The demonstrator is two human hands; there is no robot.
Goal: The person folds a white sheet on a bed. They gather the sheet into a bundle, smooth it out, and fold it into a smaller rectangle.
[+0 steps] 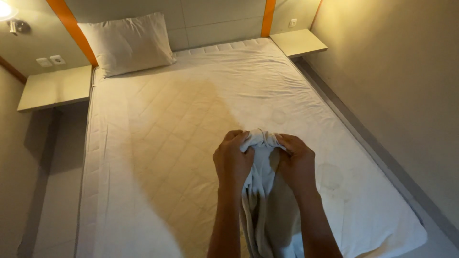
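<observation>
White cloth [262, 191], soft and thin, bunched into a crumpled wad at the top and hanging down in long loose folds — that's what both hands have got hold of, right over the near half of the bed. The left hand [233, 161] is curled into a fist on the left side of the wad, knuckles up and fingers tucked over the fabric. The right hand [297, 163] mirrors it on the right side, fingers wrapped tight into the gathered edge. The two fists sit close together, with just the ruffled ridge of cloth poking up between them. Both forearms rise from the near edge, nearly parallel, with the cloth draping down between them and out of view at the bottom.

Underneath, the bare quilted white mattress [162, 143] shows a diamond-stitched surface, flat and padded, with a broad yellowish-brown stain running from the far middle down toward the near left, and a few faint ring marks on the right. Its near right corner is rounded. At the far left corner a plump white rectangular pillow [126, 43] leans against the padded headboard wall. Flat pale bedside shelves flank the far end: one on the left [55, 87], one on the right [297, 42]. Orange vertical strips [71, 26] frame the headboard panels, and a wall lamp [7, 10] glows at the far left.
</observation>
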